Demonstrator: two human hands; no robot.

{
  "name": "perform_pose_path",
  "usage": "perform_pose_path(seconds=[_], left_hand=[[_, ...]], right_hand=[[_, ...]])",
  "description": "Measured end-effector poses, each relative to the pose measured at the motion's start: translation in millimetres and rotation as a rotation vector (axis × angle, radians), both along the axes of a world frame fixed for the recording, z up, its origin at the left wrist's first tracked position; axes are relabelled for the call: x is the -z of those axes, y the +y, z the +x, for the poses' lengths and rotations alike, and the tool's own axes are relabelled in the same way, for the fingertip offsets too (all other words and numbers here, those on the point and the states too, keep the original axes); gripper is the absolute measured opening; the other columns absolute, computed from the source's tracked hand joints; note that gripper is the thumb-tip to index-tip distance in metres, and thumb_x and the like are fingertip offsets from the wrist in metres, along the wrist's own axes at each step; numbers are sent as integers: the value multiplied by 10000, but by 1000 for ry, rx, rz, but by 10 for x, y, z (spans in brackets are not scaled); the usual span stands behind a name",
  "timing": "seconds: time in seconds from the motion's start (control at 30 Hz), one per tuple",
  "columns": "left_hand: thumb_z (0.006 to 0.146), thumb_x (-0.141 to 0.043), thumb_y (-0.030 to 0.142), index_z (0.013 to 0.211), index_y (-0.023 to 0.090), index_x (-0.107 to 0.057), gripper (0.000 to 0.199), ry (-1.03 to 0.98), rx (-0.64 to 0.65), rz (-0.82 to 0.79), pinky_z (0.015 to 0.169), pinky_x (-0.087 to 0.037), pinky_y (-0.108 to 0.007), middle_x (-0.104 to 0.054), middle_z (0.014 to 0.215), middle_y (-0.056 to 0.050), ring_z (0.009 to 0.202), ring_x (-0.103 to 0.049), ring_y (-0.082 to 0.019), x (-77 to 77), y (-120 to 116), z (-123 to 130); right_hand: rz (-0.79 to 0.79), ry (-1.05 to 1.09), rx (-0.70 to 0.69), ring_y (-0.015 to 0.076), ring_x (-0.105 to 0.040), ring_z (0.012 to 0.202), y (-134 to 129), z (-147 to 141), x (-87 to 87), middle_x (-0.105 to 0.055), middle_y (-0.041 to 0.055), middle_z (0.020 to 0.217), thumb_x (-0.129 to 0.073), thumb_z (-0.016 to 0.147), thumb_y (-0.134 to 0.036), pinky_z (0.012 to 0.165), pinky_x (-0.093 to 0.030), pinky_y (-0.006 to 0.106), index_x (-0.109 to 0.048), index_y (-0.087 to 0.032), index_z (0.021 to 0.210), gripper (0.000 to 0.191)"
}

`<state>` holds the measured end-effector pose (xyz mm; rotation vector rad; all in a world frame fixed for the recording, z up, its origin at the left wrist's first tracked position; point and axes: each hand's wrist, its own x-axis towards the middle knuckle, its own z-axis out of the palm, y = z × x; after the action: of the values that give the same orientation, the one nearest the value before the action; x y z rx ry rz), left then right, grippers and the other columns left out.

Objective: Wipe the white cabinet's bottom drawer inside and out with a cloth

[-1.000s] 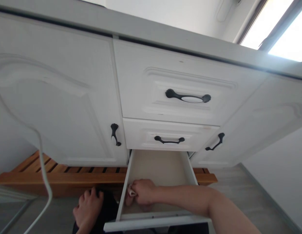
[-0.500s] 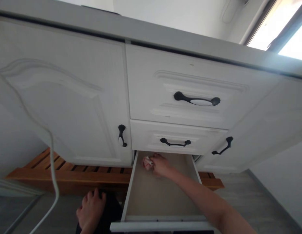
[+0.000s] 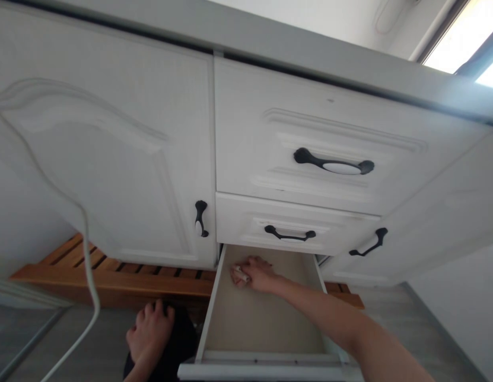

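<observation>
Cloth (image 3: 237, 276) bunched in a right hand (image 3: 260, 274) curled around it could snag inside the drawer (image 3: 266, 326) if swept against a side.

No text, label, brand, number or sign can be read on the white drawer fronts (image 3: 246, 143), the cabinet doors (image 3: 103, 185) or the crumpled cloth (image 3: 236, 278).

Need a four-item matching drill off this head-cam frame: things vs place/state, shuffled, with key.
1. right hand
2. left hand
3. bottom drawer
4. white cord

A. pulled open
B. hanging in a curve
C. holding a crumpled cloth
D. resting on something dark

Pairs: 1-C, 2-D, 3-A, 4-B
</observation>
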<state>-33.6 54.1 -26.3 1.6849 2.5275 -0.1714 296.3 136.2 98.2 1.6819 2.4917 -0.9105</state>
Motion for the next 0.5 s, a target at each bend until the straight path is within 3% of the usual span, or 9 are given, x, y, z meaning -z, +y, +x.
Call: perform_pose_path(seconds=[0.13, 0.2, 0.27, 0.3, 0.37, 0.5], left_hand=[[982, -241, 406, 1130, 194, -619, 458, 12, 6, 3, 782, -399, -414, -626, 1169, -133, 1183, -544, -305, -28, -13, 10], [982, -232, 401, 1133, 193, -616, 462, 22, 7, 2, 773, -395, -406, -622, 1174, -136, 1188, -543, -305, -16, -26, 2], [981, -219, 407, 1140, 195, -612, 474, 18, 12, 0, 769, -392, -399, -620, 1178, -139, 1195, -543, -306, 6, -38, -15], [980, -213, 412, 1147, 196, -610, 481, 14, 13, 4, 772, -392, -398, -620, 1179, -140, 1198, -543, -308, 19, -42, -26], [978, -204, 418, 1165, 200, -604, 493, 0, 13, 11, 788, -397, -407, -620, 1180, -139, 1202, -544, -309, 46, -44, -47], [972, -194, 421, 1169, 208, -598, 498, -28, -1, 12, 804, -406, -431, -615, 1177, -126, 1198, -549, -306, 93, -29, -74]], right_hand=[[-164, -51, -231, 217, -612, 883, -488, 52, 47, -653, 19, 1028, -707, 717, -303, 711, -459, 292, -732, -272, 1008, 294], [-348, -25, -368, 151, -584, 724, -661, 69, 63, -635, -29, 852, -713, 714, -256, 626, -431, 239, -726, -230, 893, 181], [-541, -8, -410, 118, -559, 634, -705, 115, 39, -601, -70, 704, -739, 700, -203, 588, -425, 213, -714, -202, 785, 88], [-592, -14, -379, 112, -560, 611, -671, 157, 7, -594, -85, 655, -768, 679, -182, 587, -435, 208, -713, -196, 747, 89], [-546, -48, -246, 118, -587, 612, -507, 277, -91, -621, -90, 636, -825, 641, -168, 614, -473, 220, -717, -192, 710, 130], [-169, -52, 53, 165, -666, 841, -29, 561, -301, -721, 14, 937, -737, 867, -364, 809, -555, 341, -710, -171, 924, 203]])
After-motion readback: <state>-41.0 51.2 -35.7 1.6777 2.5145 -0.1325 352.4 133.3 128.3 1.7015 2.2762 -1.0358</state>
